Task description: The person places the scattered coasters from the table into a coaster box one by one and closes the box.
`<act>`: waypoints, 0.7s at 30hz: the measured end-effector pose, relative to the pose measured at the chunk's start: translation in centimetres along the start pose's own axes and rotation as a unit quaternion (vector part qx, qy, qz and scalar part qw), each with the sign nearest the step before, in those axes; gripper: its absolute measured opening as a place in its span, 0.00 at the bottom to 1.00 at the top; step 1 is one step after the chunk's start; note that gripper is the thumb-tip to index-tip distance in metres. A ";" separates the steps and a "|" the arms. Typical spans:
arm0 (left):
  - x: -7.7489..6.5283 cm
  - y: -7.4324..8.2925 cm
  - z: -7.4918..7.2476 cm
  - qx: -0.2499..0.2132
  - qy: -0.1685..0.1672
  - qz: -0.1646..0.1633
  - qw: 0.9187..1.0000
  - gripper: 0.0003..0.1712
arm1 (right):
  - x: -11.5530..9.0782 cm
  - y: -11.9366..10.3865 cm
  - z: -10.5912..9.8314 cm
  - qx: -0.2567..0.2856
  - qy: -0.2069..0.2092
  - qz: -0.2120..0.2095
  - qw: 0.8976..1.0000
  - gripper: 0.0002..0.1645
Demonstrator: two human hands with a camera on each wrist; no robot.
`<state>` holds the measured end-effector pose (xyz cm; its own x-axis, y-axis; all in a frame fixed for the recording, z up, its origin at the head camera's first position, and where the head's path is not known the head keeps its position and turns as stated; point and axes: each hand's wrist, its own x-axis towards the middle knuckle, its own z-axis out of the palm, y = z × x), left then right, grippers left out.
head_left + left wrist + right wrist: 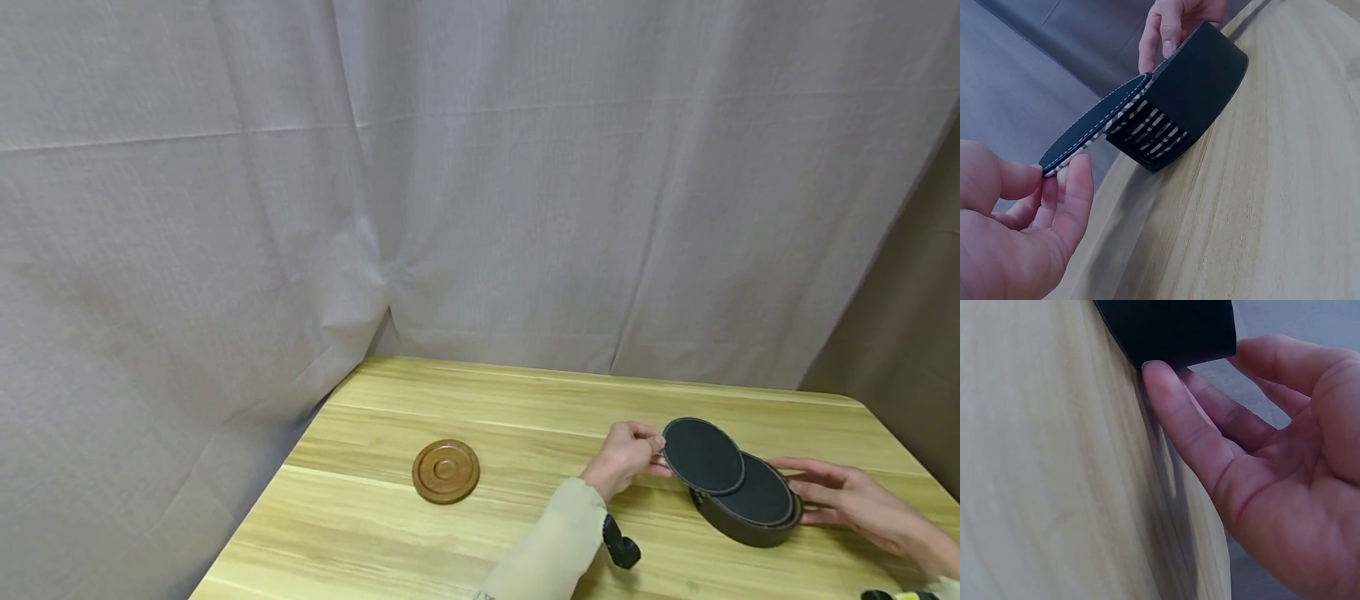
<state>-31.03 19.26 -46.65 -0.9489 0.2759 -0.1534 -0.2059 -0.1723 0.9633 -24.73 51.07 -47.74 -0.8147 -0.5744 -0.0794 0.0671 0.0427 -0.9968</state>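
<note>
My left hand (pixel 627 458) pinches the edge of a round dark coaster (pixel 702 455) between thumb and fingers. White stitching runs round this coaster's rim, and its patterned underside edge shows in the left wrist view. Its far side overlaps a round, dark coaster holder (pixel 750 532). Several more coasters (pixel 1155 134) lie stacked inside, seen through the holder's side opening. My right hand (pixel 862 504) grips the holder's right side, thumb at the upper rim and fingers along the wall, one fingertip low by the tabletop.
A round brown wooden coaster (pixel 446 472) with a ringed centre lies to the left on the wood-grain table (pixel 360 517). Grey curtain (pixel 510 208) hangs behind the table's back edge and along its left side. A brown surface (pixel 900 308) stands at the right.
</note>
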 end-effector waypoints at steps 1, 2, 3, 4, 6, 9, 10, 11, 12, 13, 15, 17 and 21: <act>-0.1 0.0 0.1 0.002 -0.002 0.000 1.000 0.03 | 0.0 0.0 0.0 0.001 -0.002 -0.002 1.000 0.30; -0.2 -0.1 0.2 0.005 -0.004 -0.001 1.000 0.03 | 0.0 0.0 0.0 0.001 -0.003 -0.004 1.000 0.30; -0.2 -0.1 0.3 0.008 -0.006 -0.002 1.000 0.03 | 0.1 0.0 0.1 0.002 -0.005 -0.006 1.000 0.30; -0.3 -0.2 0.4 0.012 -0.008 -0.003 1.000 0.04 | 0.1 0.0 0.1 0.003 -0.006 -0.007 1.000 0.30; -0.5 -0.4 0.6 0.017 -0.009 -0.006 1.000 0.06 | 0.1 0.0 0.1 0.003 -0.008 -0.012 1.000 0.30; -0.8 -0.8 1.1 0.019 -0.006 -0.007 1.000 0.07 | 0.1 0.0 0.2 0.006 -0.010 -0.014 1.000 0.30; -0.9 -0.8 1.3 0.020 -0.004 -0.006 1.000 0.08 | 0.1 0.0 0.2 0.006 -0.010 -0.014 1.000 0.30; -0.9 -0.9 1.4 0.021 -0.003 -0.005 1.000 0.08 | 0.1 -0.1 0.2 0.007 -0.010 -0.013 1.000 0.30; -1.0 -1.0 1.6 0.022 0.000 -0.004 1.000 0.08 | 0.1 -0.1 0.2 0.009 -0.010 -0.011 1.000 0.30; -1.1 -1.0 1.8 0.025 0.003 -0.004 1.000 0.08 | 0.1 -0.1 0.2 0.010 -0.010 -0.010 1.000 0.30; -1.2 -1.1 2.2 0.031 0.009 -0.002 0.999 0.09 | 0.1 -0.1 0.2 0.009 -0.008 -0.006 1.000 0.30; -1.3 -1.2 2.7 0.041 0.015 0.000 0.999 0.09 | 0.1 -0.1 0.2 0.007 -0.007 -0.003 1.000 0.30; -1.6 -1.3 3.4 0.067 0.024 0.001 0.997 0.09 | 0.0 -0.2 0.2 0.001 -0.004 0.005 1.000 0.30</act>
<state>-28.43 22.26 -46.92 -0.9603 0.2289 -0.1595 -0.1737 -0.0434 0.9838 -24.69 50.91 -47.53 -0.8091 -0.5807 -0.0901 0.0771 0.0471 -0.9959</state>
